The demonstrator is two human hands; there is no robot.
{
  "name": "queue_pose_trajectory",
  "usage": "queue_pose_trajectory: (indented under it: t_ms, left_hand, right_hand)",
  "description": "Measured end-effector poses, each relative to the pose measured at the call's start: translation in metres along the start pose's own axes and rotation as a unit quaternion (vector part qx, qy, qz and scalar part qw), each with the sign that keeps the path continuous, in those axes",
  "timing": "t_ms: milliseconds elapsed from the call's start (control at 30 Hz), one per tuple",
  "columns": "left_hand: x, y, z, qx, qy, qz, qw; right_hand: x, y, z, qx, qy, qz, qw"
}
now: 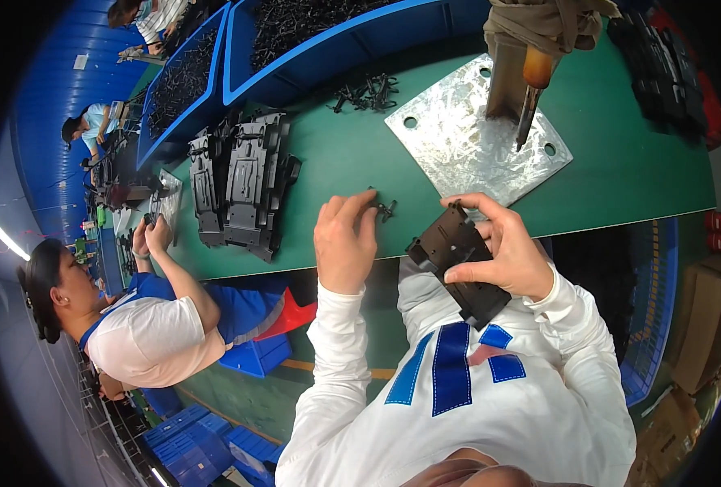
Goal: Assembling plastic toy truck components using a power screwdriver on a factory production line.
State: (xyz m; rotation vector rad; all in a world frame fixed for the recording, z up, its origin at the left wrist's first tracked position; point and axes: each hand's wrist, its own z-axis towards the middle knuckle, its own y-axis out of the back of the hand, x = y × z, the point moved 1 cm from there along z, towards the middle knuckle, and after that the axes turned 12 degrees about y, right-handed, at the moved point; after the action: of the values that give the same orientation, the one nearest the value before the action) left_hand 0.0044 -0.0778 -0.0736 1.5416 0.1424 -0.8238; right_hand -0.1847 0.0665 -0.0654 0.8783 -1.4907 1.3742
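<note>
My right hand (508, 252) grips a black moulded plastic part (468, 264), thumb across its face and fingers along its upper edge. The part is tilted, held over the front edge of the green table (328, 162). Left of it, my left hand (346, 243) hovers at the table edge, index finger and thumb apart. Right beside those fingertips lies a small black plastic piece (386, 211); I see no clear hold on it. More such small pieces (365, 93) lie in a loose pile farther back.
A metal plate (425, 122) stands under a fixture with an orange-handled tool (537, 73). Larger black mouldings are stacked at left (251, 178) and far right (661, 77). Blue bins (320, 57) of small black pieces line the back. A co-worker (149, 325) sits at the left.
</note>
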Motion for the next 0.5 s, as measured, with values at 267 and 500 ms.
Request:
queue_pose_trajectory:
  t_ms: [267, 500]
  left_hand:
    - [0.000, 0.011, -0.002, -0.097, -0.038, -0.076, 0.992]
    - [-0.046, 0.026, -0.026, -0.084, -0.063, -0.129, 0.986]
  right_hand:
    - [-0.016, 0.001, -0.003, -0.035, -0.008, 0.019, 0.999]
    - [-0.013, -0.005, -0.003, -0.068, 0.037, -0.012, 0.997]
